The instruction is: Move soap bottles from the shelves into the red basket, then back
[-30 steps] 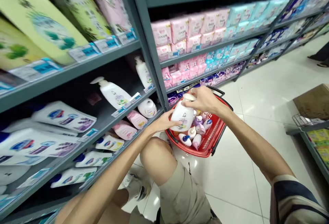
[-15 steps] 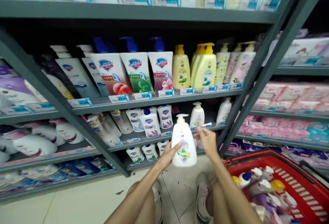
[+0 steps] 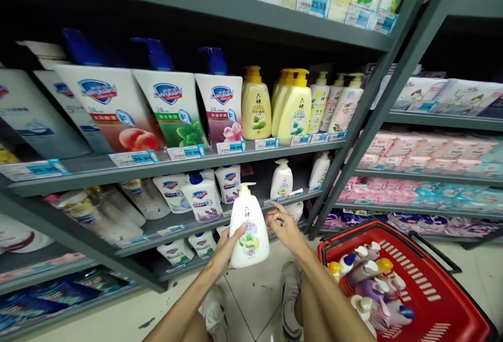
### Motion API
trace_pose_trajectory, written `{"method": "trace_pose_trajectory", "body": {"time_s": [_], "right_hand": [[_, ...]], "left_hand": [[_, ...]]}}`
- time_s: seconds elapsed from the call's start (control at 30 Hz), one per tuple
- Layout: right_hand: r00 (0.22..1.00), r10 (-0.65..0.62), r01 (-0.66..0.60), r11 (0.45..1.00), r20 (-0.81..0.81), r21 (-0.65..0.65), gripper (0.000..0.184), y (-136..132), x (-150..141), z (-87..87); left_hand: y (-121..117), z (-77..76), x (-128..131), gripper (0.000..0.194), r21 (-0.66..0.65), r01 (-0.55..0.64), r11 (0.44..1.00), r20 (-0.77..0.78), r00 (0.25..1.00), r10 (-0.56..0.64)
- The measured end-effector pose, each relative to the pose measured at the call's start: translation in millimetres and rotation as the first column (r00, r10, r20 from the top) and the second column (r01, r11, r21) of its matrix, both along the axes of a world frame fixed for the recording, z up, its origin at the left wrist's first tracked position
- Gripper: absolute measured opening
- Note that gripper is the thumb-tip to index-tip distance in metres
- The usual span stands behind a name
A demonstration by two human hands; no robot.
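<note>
My left hand [image 3: 225, 247] grips a white pump bottle [image 3: 249, 227] with a flower label, held upright in front of the shelves. My right hand [image 3: 286, 228] is beside the bottle's right side, fingers loosely spread, a ring on one finger, holding nothing. Just behind the bottle, a matching white pump bottle [image 3: 281, 179] stands on the middle shelf [image 3: 176, 225]. A red shopping basket [image 3: 440, 300] with several small bottles sits on the floor at my right.
Grey shelving holds large Safeguard bottles [image 3: 175, 106] and yellow pump bottles [image 3: 255, 106] on the upper tier, smaller refills below. A slanted grey upright [image 3: 377, 101] divides this bay from pink and blue packs on the right. My knees and shoes are below on the tiled floor.
A second ago both hands lifted the bottle out of the basket; my head turned left to the shelves. Since half a second ago the bottle has shifted slightly left and lower, and my right hand came off it.
</note>
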State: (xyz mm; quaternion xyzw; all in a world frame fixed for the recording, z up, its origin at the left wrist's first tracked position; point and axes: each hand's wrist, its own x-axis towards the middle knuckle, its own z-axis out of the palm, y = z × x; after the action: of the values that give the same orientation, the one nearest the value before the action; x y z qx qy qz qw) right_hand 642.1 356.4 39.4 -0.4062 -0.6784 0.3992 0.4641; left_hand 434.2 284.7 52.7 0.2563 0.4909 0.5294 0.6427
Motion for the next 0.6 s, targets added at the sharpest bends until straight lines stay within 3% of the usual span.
{"method": "trace_pose_trajectory", "body": {"time_s": [0.1, 0.23, 0.33, 0.4, 0.5, 0.6], "right_hand": [[0.999, 0.049, -0.049, 0.998, -0.005, -0.04, 0.023, -4, 2, -4.7], [1.0, -0.01, 0.009, 0.993, -0.014, -0.117, 0.036, 0, 13, -11.1], [0.997, 0.018, -0.03, 0.984, -0.069, -0.178, 0.05, 2, 19, -13.4], [0.995, 0.021, -0.043, 0.974, -0.1, -0.223, 0.06, 1, 20, -13.1], [0.98, -0.007, -0.058, 0.946, -0.198, -0.32, 0.061, 0, 18, -10.0], [0.96, 0.042, -0.142, 0.924, -0.276, -0.355, 0.065, -3, 14, -6.4]], "left_hand": [[1, 1.4, 4, 0.044, -0.01, -0.012, 1.0, -0.026, 1.0, 0.012], [0, 4.6, 10, 0.035, -0.04, -0.006, 0.999, 0.009, 1.0, 0.007], [2, 6.1, 16, 0.033, -0.064, -0.014, 0.998, 0.03, 0.999, 0.016], [5, 4.6, 18, 0.035, -0.065, -0.027, 0.998, 0.035, 0.999, 0.029], [9, -1.9, 20, 0.047, -0.047, -0.037, 0.998, 0.043, 0.998, 0.039], [11, -10.3, 19, 0.062, -0.013, -0.011, 1.0, 0.062, 0.998, 0.012]]}}
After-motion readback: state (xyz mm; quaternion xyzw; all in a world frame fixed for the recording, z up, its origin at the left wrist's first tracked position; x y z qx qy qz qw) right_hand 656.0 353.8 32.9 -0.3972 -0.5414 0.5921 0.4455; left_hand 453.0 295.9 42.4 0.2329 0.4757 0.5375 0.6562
